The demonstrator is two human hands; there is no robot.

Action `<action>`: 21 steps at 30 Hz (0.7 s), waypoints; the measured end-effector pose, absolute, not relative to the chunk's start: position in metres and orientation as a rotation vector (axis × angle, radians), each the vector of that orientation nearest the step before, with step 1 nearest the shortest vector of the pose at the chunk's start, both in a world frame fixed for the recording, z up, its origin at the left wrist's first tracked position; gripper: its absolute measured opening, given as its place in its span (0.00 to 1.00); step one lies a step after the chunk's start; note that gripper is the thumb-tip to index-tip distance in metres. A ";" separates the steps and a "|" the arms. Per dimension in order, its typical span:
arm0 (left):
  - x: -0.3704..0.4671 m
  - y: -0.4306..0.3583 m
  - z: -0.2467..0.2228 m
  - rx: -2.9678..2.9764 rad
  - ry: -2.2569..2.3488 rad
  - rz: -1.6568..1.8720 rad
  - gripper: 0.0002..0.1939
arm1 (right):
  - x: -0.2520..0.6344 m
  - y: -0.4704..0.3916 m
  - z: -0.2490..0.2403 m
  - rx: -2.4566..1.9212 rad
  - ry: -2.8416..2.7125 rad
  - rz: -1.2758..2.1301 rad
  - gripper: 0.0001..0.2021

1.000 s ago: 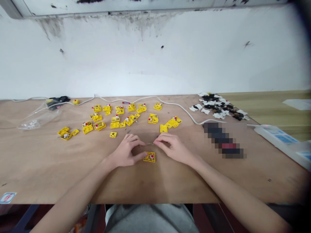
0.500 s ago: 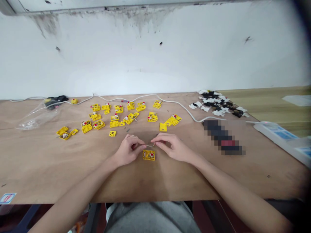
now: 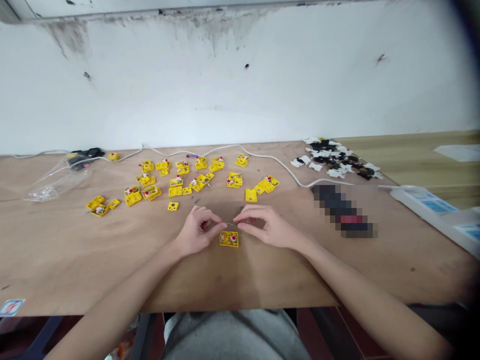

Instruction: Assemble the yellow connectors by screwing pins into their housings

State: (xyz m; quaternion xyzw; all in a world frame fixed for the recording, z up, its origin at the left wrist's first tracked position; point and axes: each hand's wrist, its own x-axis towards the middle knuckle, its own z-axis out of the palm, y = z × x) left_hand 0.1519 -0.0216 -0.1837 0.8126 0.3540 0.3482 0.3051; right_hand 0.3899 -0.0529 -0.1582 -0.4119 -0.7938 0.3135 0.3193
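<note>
Between my two hands is a small, thin metal piece (image 3: 230, 224), too fine to tell its kind. My left hand (image 3: 198, 230) pinches its left end with thumb and forefinger. At the other end my right hand (image 3: 264, 226) has its fingertips closed in a pinch. Just below the fingertips lies an open yellow plastic case (image 3: 229, 239), with a red button on a white part and small metal bits inside it. A loose yellow cover (image 3: 173, 206) with holes rests on the table beyond my left hand.
Several opened yellow cases (image 3: 151, 192) are spread across the wooden table (image 3: 93, 265). A white cable (image 3: 270, 158) runs behind them to a power strip (image 3: 431, 215). At the back right is a pile of black and white pieces (image 3: 337, 159). A clear plastic bag (image 3: 56, 182) lies at left.
My right hand's fingers have closed in around the end of the thin metal piece, and less of it shows. My left hand and the yellow case stay nearly in place.
</note>
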 end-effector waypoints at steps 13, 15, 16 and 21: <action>0.153 -0.024 -0.182 2.132 0.871 0.853 0.08 | 0.392 -0.052 -0.155 -1.066 -2.058 0.880 0.06; 0.155 -0.023 -0.183 2.107 0.896 0.861 0.08 | 0.387 -0.053 -0.155 -0.983 -2.027 0.893 0.05; 0.156 -0.023 -0.184 2.099 0.911 0.873 0.08 | 0.384 -0.053 -0.156 -0.951 -2.010 0.875 0.05; 0.159 -0.025 -0.188 2.205 1.014 0.981 0.11 | 0.372 -0.056 -0.161 -0.954 -1.935 0.763 0.04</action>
